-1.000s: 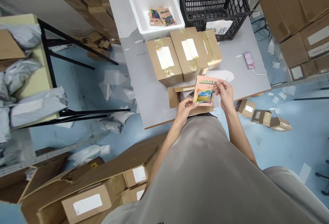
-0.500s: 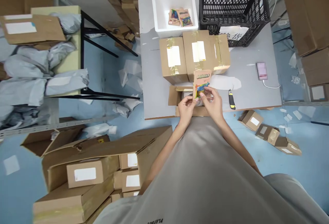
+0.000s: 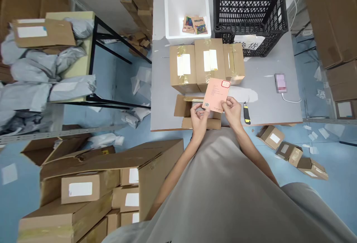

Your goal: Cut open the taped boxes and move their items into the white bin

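Note:
A small book (image 3: 215, 95) is held up over the table's front edge, its pink back cover towards me, with a barcode at the lower left and a red-framed mark at the top right. My left hand (image 3: 199, 121) pinches its lower left corner. Fingers of my right hand (image 3: 233, 110) are closed on its lower right edge. Beneath the book and hands stands an open cardboard box (image 3: 188, 123) with its flaps spread; most of its inside is hidden. To the right of my right hand lies a black and yellow utility knife (image 3: 247, 113).
Three taped cartons (image 3: 209, 60) stand behind the book. Farther back are a white foam box (image 3: 186, 38) with several small books in it and a black plastic crate (image 3: 251, 27). A phone (image 3: 280, 83) lies at right on its cable. A big carton (image 3: 161, 172) stands low left.
The book has been turned from its colourful front cover to its plain pink back. Both hands still hold it; the right has shifted to its lower right edge. The view has shifted slightly.

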The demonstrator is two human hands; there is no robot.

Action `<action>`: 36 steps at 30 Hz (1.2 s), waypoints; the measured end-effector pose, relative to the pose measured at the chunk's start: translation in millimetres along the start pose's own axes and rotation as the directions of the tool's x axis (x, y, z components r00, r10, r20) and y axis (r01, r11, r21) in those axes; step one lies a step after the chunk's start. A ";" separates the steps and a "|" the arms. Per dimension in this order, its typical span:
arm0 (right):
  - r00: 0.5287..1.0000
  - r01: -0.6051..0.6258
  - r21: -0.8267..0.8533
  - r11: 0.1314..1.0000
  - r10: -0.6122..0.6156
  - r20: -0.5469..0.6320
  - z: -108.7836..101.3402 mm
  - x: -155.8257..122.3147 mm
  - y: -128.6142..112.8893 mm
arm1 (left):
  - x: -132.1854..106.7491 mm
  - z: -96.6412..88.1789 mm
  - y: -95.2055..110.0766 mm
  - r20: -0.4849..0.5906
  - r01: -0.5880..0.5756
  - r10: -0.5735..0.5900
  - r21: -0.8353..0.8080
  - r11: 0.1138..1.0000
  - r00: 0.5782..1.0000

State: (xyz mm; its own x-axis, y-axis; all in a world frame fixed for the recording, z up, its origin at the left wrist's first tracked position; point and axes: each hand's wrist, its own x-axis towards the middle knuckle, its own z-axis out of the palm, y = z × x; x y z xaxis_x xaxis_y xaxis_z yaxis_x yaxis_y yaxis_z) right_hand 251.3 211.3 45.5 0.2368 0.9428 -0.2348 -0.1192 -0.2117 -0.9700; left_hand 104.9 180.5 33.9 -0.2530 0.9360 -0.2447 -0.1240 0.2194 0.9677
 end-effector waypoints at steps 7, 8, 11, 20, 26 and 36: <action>0.996 -0.022 -0.025 0.999 0.024 0.090 -7.8 8.2 8.9 | 12.9 -3.4 -17.4 0.076 0.266 -0.255 -0.286 0.920 0.964; 0.996 -0.020 -0.034 0.999 0.023 0.091 -7.3 9.2 9.5 | 12.9 -3.1 -16.7 0.062 0.257 -0.250 -0.291 0.922 0.966; 0.999 0.036 -0.091 0.995 -0.036 0.003 -4.8 8.5 5.7 | 11.6 -2.1 -10.1 -0.014 0.166 -0.175 -0.251 0.954 0.984; 0.991 0.035 -0.024 0.999 -0.032 0.130 16.8 -20.5 -13.8 | -5.6 1.0 14.4 0.156 -0.424 0.395 0.354 0.833 0.905; 0.992 0.106 -0.041 0.993 -0.104 0.068 -1.5 -10.7 -12.3 | -9.2 10.3 12.6 0.164 -0.417 0.384 0.315 0.852 0.909; 0.985 0.098 -0.038 0.994 -0.091 0.148 -12.0 8.0 8.5 | 9.3 8.9 -7.7 -0.014 0.229 -0.259 -0.425 0.876 0.966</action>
State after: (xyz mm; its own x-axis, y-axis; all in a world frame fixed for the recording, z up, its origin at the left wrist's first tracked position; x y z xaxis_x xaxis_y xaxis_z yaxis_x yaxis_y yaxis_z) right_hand 263.8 213.9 34.6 0.1012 0.9859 -0.1334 -0.0590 -0.1280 -0.9900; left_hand 112.1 190.0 24.7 -0.2254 0.8435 -0.4876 -0.5744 0.2893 0.7658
